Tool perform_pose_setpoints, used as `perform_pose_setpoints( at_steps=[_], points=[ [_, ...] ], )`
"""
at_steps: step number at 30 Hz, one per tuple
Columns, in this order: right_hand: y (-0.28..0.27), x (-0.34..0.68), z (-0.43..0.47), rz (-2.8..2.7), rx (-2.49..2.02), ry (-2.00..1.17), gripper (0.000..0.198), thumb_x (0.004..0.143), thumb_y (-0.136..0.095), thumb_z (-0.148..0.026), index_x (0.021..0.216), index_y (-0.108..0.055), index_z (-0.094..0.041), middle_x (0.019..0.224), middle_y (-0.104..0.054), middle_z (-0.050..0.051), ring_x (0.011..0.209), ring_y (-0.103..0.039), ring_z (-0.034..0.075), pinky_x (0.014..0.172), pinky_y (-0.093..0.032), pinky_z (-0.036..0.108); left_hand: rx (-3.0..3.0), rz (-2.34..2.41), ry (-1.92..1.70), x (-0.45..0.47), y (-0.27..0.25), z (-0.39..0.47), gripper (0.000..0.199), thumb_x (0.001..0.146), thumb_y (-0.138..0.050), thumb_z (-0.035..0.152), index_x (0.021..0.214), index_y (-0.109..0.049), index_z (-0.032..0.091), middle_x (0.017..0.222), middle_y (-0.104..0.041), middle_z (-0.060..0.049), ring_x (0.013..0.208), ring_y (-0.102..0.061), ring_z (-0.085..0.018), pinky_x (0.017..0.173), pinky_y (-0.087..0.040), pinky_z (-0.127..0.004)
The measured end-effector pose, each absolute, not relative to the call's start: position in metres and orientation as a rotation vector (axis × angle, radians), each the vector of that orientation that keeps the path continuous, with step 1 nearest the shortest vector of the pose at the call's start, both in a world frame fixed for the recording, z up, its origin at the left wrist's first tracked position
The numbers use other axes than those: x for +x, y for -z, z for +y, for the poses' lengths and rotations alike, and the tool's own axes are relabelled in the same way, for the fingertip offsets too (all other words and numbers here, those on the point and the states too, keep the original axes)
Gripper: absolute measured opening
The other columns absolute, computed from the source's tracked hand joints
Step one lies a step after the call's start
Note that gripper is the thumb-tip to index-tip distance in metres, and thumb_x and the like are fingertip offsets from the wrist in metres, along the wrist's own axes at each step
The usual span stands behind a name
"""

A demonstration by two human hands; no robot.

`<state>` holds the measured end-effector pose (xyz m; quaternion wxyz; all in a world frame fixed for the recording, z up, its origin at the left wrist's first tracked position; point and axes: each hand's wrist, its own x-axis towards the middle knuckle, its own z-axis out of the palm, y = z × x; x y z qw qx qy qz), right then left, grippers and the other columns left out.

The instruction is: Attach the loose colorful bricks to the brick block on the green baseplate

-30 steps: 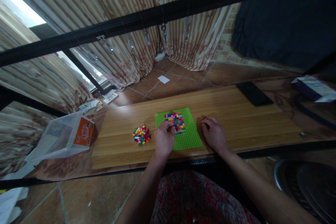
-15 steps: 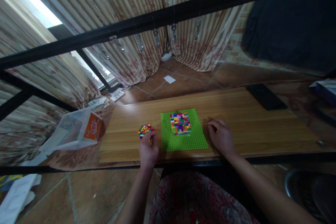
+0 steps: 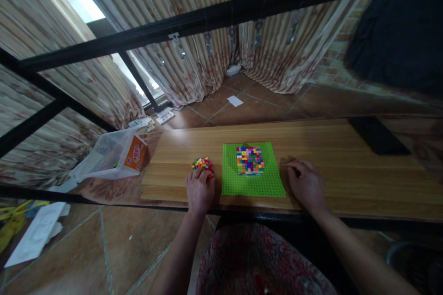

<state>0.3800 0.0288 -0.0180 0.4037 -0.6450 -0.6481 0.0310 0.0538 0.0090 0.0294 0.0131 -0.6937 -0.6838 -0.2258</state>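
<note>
The block square point(image 3: 250, 160) sat on the green board point(image 3: 252, 187) on the counter point(image 3: 332, 147). The left hand point(image 3: 200, 190) had just left it for the loose blocks point(image 3: 202, 163), so the square showed whole, bright and mixed in colour. Both that hand and the right hand point(image 3: 306, 185), beside the board, were curled; I couldn't tell if either held anything.

Loose blocks point(image 3: 201, 163) on board point(image 3: 311, 136), left of base plate point(image 3: 252, 188). Block stack point(image 3: 249, 160) on plate. Flat slab point(image 3: 379, 136) far right. Box point(image 3: 135, 153) left of board.
</note>
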Motion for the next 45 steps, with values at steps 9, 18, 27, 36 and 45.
perform_pose_setpoints(
  at_steps=[9,18,27,36,45],
  points=[
    [0.020,0.382,0.029,-1.644,-1.619,-0.080,0.021,0.088,-0.049,-0.030,0.085,-0.067,-0.020,0.091,-0.067,0.010,0.087,-0.062,0.025,0.084,-0.050,0.041,-2.172,-2.105,0.539,0.056,-0.033,0.013,0.013,0.086,-0.056,0.027,0.085,-0.069,0.024,0.098,-0.068,-0.008,0.091,-0.059,-0.026,0.082,-0.041,-0.039],
    [0.019,0.380,0.029,-1.639,-1.630,-0.080,0.021,0.088,-0.049,-0.029,0.085,-0.067,-0.020,0.091,-0.067,0.010,0.087,-0.062,0.025,0.082,-0.050,0.040,-2.189,-2.072,0.593,0.058,-0.034,0.017,0.009,0.083,-0.056,0.021,0.080,-0.064,0.021,0.095,-0.067,-0.010,0.091,-0.059,-0.027,0.083,-0.042,-0.040],
    [0.016,0.378,0.030,-1.632,-1.617,-0.089,0.022,0.089,-0.048,-0.029,0.084,-0.068,-0.020,0.090,-0.067,0.010,0.087,-0.061,0.025,0.083,-0.050,0.042,-2.326,-2.145,1.320,0.079,-0.044,0.021,0.005,0.081,-0.054,0.018,0.080,-0.058,0.021,0.079,-0.066,-0.002,0.074,-0.064,-0.016,0.070,-0.050,-0.027],
    [0.013,0.376,0.029,-1.625,-1.621,-0.109,0.022,0.089,-0.048,-0.028,0.085,-0.068,-0.020,0.090,-0.067,0.010,0.086,-0.061,0.025,0.082,-0.050,0.041,-2.476,-2.078,1.496,0.119,-0.056,0.035,0.012,0.079,-0.056,0.012,0.077,-0.063,0.021,0.074,-0.068,0.001,0.071,-0.066,-0.013,0.070,-0.052,-0.025],
    [0.011,0.374,0.029,-1.619,-1.622,-0.108,0.022,0.090,-0.048,-0.026,0.084,-0.068,-0.020,0.091,-0.067,0.010,0.087,-0.061,0.024,0.082,-0.050,0.041,-2.586,-1.916,1.322,0.135,-0.061,0.038,0.012,0.085,-0.060,0.017,0.090,-0.069,0.024,0.088,-0.072,-0.003,0.087,-0.067,-0.018,0.082,-0.051,-0.031]
  ],
)
